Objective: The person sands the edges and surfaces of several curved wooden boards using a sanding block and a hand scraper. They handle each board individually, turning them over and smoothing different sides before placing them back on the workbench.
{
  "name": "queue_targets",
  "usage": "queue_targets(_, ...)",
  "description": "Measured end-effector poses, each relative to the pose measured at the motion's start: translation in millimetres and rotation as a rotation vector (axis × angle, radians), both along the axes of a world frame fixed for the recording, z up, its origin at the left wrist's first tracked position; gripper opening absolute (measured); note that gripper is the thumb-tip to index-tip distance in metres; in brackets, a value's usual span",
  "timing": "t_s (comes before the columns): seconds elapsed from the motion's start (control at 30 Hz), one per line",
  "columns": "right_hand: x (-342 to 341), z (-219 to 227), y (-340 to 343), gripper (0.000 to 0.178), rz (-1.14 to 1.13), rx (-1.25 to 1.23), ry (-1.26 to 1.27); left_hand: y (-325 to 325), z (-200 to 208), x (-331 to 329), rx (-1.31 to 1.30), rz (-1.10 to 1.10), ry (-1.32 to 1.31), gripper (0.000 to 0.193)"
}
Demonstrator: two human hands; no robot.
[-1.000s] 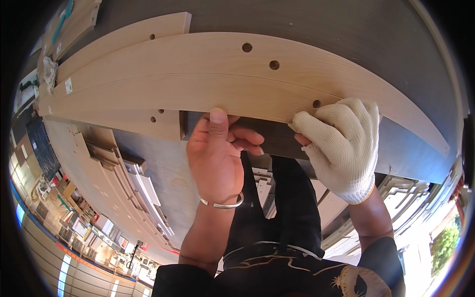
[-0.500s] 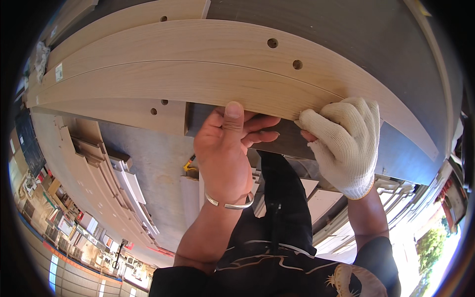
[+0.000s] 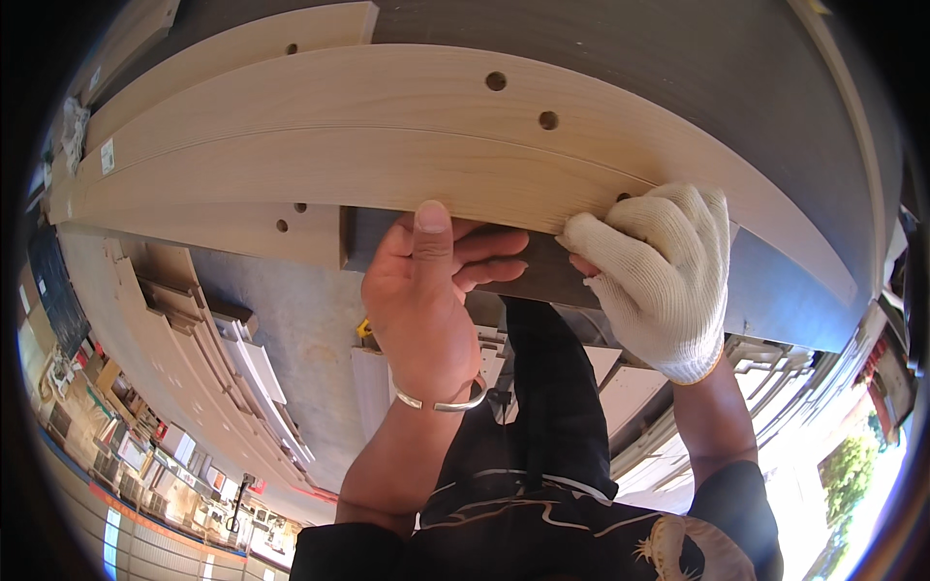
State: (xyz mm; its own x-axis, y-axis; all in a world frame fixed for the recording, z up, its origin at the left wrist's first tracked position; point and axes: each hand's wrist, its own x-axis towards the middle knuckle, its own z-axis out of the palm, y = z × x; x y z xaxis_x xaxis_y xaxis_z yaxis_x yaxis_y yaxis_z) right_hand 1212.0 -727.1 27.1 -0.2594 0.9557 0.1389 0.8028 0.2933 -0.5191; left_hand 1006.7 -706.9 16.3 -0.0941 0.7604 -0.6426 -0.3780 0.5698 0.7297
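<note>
Pale beige with faint tan grain colours the two wooden planks (image 3: 368,169) toward 12 o'clock, their drilled holes (image 3: 496,81) nearly black. A white label (image 3: 108,156) marks them at 10 o'clock. Between 1 and 2 o'clock the tabletop (image 3: 697,87) is charcoal grey, turning bluish at 3 o'clock. The right hand's knitted glove (image 3: 664,281), also at 3, is ribbed off-white with a yellow-orange hem. At 6 o'clock the wrist bangle (image 3: 455,406) is silver. Toward 5 o'clock, the trousers (image 3: 562,397) are plain black; the black shirt (image 3: 475,547) carries wavy cream lines. Foliage (image 3: 848,474) at 4 o'clock is bright green.
</note>
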Motion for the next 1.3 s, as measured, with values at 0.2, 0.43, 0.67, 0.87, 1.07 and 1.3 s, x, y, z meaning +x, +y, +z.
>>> queue_targets(0.2,44,-2,-14,0.04,-0.228,0.142,0.294,-6,10,11,-0.138,-0.238,0.143,0.034)
queue_targets(0.43,61,-21,-16,0.038,-0.219,0.211,0.406,-19,8,43,-0.184,-0.206,0.093,0.034)
queue_targets(0.67,53,-22,-14,0.036,-0.242,0.223,0.461,-31,7,70,-0.231,-0.249,0.03,0.036)
queue_targets(0.87,58,-23,-16,0.034,-0.24,0.225,0.469,-35,7,75,-0.246,-0.269,0.042,0.032)
queue_targets(1.07,59,-23,-17,0.033,-0.224,0.222,0.479,1,12,5,-0.1,-0.135,0.186,0.037)
queue_targets(1.3,54,-28,-18,0.035,-0.27,0.247,0.523,-24,9,49,-0.127,-0.194,0.125,0.034)
